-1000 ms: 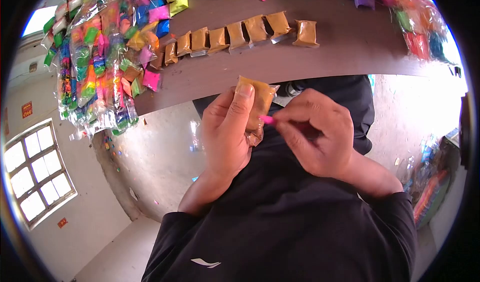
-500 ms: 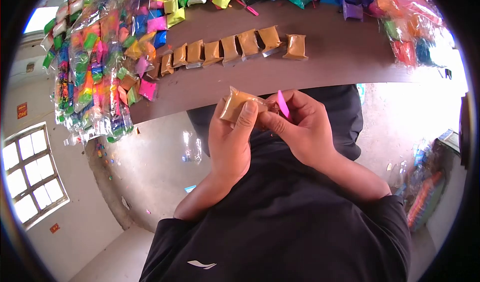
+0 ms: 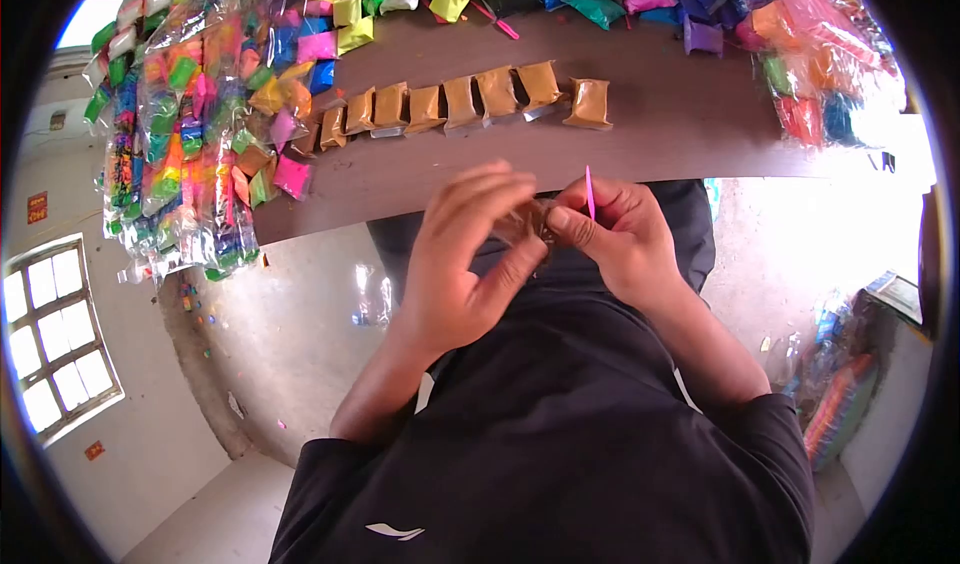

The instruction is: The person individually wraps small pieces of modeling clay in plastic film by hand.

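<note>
Below the brown table's edge (image 3: 640,154) | left hand (image 3: 465,254) curled over the tan packet (image 3: 525,226) | right hand (image 3: 615,239) at its 3 o'clock, pinching a pink stick (image 3: 589,192) pointing to 12 o'clock.

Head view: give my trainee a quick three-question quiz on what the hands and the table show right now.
1. True or false: the row of brown packets lies on the table.
2. What colour is the thin stick in the right hand?
3. The left hand covers: A) a brown packet B) scissors C) a cup.

Key: 1 true; 2 pink; 3 A.
</note>
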`<action>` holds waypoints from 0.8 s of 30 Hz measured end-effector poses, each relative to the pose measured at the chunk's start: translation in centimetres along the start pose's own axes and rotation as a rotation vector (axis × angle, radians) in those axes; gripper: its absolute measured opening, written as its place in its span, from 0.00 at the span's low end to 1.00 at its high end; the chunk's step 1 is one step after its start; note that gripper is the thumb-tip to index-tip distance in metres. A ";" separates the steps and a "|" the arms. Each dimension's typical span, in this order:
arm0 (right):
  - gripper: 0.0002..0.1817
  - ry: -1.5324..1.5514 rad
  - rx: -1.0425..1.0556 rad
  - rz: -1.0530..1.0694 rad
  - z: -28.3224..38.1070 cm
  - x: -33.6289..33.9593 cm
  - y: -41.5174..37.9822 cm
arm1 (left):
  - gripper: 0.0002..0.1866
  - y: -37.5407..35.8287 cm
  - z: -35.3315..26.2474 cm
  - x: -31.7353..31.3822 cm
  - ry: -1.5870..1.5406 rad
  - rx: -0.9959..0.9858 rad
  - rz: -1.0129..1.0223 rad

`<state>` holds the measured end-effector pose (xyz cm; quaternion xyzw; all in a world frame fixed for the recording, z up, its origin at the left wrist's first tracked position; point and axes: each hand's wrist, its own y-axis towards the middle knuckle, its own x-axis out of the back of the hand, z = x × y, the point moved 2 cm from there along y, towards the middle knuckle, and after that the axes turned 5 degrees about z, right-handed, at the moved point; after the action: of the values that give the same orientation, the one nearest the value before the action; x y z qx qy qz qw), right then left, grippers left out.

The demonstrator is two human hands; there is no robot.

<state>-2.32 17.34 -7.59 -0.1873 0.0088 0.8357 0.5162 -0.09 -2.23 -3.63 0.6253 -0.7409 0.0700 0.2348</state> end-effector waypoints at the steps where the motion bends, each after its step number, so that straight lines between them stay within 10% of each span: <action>1: 0.07 0.005 0.048 0.026 0.1 0.3 0.4 | 0.29 0.3 -0.4 0.1 0.224 -0.164 0.232; 3: 0.07 0.006 0.101 0.050 0.7 0.2 0.6 | 0.28 0.7 -1.2 -0.1 0.242 -0.169 0.236; 5: 0.09 0.102 0.102 0.013 1.6 -0.2 0.6 | 0.27 0.3 -0.4 -0.2 -0.210 0.246 0.333; 24: 0.06 -0.704 0.370 -0.110 5.6 0.3 -2.7 | 0.14 -0.6 0.2 -1.5 -0.596 0.258 0.282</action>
<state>-1.83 20.01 -2.01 0.2065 -0.0282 0.8040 0.5569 0.59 -1.13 -4.60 0.5345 -0.8409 0.0093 -0.0847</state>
